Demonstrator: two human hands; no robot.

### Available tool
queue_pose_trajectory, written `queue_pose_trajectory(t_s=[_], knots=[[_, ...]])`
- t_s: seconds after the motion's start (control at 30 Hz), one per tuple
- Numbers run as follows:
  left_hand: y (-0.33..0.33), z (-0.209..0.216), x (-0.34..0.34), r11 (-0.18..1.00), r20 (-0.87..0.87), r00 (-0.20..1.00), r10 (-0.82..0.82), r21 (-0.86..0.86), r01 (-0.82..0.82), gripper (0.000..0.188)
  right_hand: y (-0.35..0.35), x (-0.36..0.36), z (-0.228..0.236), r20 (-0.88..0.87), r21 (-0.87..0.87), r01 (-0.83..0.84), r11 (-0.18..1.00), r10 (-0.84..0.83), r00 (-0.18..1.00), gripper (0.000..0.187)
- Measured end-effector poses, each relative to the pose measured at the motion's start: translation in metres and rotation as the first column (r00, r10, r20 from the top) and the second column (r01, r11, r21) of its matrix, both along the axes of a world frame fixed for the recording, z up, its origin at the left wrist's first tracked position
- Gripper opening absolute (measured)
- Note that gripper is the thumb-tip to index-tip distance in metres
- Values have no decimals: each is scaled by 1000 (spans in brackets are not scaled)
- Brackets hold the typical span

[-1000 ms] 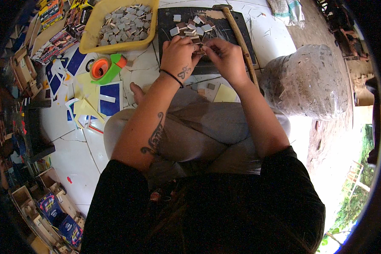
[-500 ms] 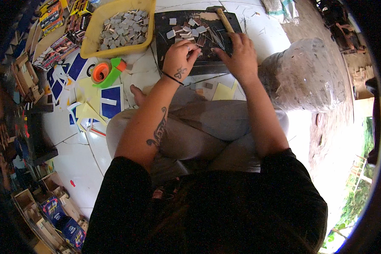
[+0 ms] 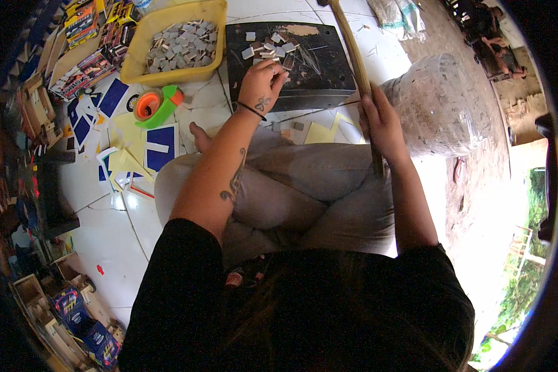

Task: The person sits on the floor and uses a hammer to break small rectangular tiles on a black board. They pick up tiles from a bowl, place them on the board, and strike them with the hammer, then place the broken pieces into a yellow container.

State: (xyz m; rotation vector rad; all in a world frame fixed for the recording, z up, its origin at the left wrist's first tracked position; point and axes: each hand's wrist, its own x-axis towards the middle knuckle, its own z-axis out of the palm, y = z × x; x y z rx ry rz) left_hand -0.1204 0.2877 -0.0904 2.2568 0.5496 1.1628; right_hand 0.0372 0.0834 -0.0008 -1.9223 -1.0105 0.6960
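Note:
My right hand [image 3: 383, 123] is wrapped round the long wooden handle of a hammer [image 3: 351, 46]. The hammer stands raised to the right of a black box [image 3: 319, 77], its head at the top edge of the picture. Over the box's left half, my left hand [image 3: 263, 84] has its fingers pinched together. Whatever lies between those fingertips is too small to make out. Just beyond them is a small pile of square grey-topped wooden pieces [image 3: 278, 48]. Several thin nails [image 3: 310, 60] lie loose on the box top, right of the pile.
A yellow tub [image 3: 130, 68] full of similar pieces stands left of the box. Near it are a green tape dispenser [image 3: 161, 115] and blue and yellow paper scraps [image 3: 161, 149]. A bulky plastic-wrapped bundle [image 3: 443, 108] sits at the right. Boxed goods [image 3: 84, 71] crowd the far left.
My right hand has gone from the box's right edge toward me and to the right, lifting the hammer that lay on the box. My left hand has stayed almost in place, still pinched.

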Motion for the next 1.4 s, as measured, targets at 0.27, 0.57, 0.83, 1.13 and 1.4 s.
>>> queue_pose_trajectory(t_s=[0.27,0.57,0.83,1.13,1.4], knots=[[-1,-4,3,1000,37,999,3,-13,-2,12,-67,-63,21,413,-59,-83,995,100,905,56],[-1,-11,2,999,6,1000,30,20,-30,13,-65,-69,28,431,-112,-93,989,132,892,56],[-1,-13,2,996,5,999,42,76,-42,13,-66,-67,24,429,-108,-112,988,148,891,57],[-1,-12,3,992,-23,996,83,93,-80,11,-65,-63,22,339,-97,-75,992,103,935,54],[-9,0,0,994,-128,990,62,98,-49,12,-67,-57,22,401,-17,-134,991,130,907,49]])
